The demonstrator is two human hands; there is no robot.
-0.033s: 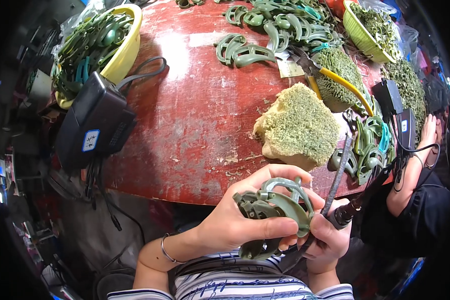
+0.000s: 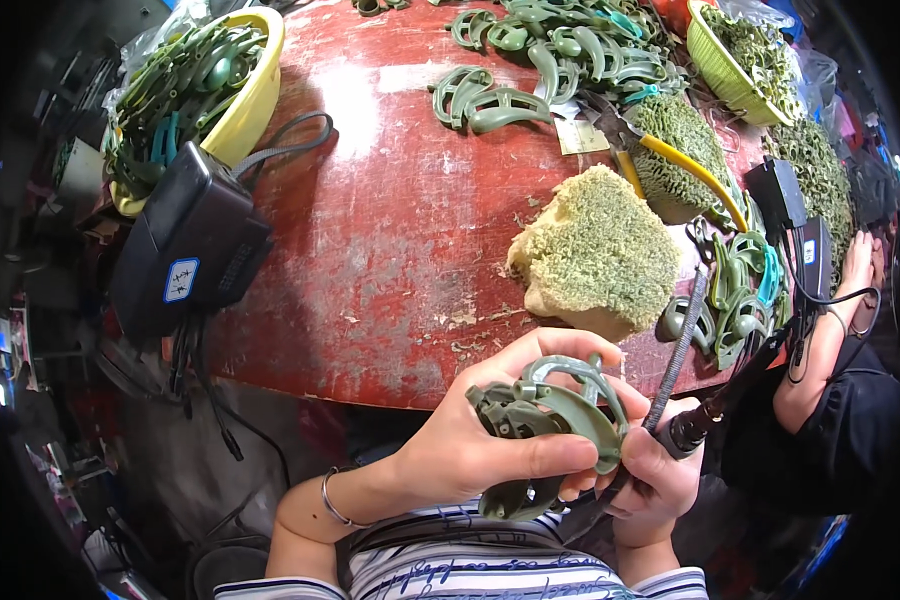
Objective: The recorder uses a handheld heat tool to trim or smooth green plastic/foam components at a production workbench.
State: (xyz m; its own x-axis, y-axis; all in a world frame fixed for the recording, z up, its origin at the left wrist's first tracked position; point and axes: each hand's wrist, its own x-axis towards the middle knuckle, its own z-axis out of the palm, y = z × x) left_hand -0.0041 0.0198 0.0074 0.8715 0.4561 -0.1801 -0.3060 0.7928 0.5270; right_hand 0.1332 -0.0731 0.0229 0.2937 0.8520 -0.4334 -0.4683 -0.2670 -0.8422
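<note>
My left hand [image 2: 490, 430] is closed around several curved olive-green plastic parts [image 2: 580, 405], held in front of my striped shirt. My right hand [image 2: 660, 475] is closed beside it, thumb and fingertips against the edge of those parts. In its grip is a dark-handled tool [image 2: 688, 430]; a dark, flat, blurred end shows below the parts. A grey ribbed, spring-like rod [image 2: 675, 360] rises from near my right thumb. The fingers hide how rod and handle relate. Beyond my hands, a rough yellow-green foam block [image 2: 605, 250] lies on the red table.
A yellow basket [image 2: 260, 90] of green parts stands left, behind a black strapped device [image 2: 185, 240]. Green parts [image 2: 560, 50] are heaped at the back, near yellow-handled pliers [image 2: 690, 165]. Another basket [image 2: 725, 65] stands back right. Another person's arm [image 2: 820, 340] rests at the right edge.
The ribbed rod's upper end has shifted slightly to the right and up. The dark end beneath the parts has turned a little. My left hand keeps its place.
</note>
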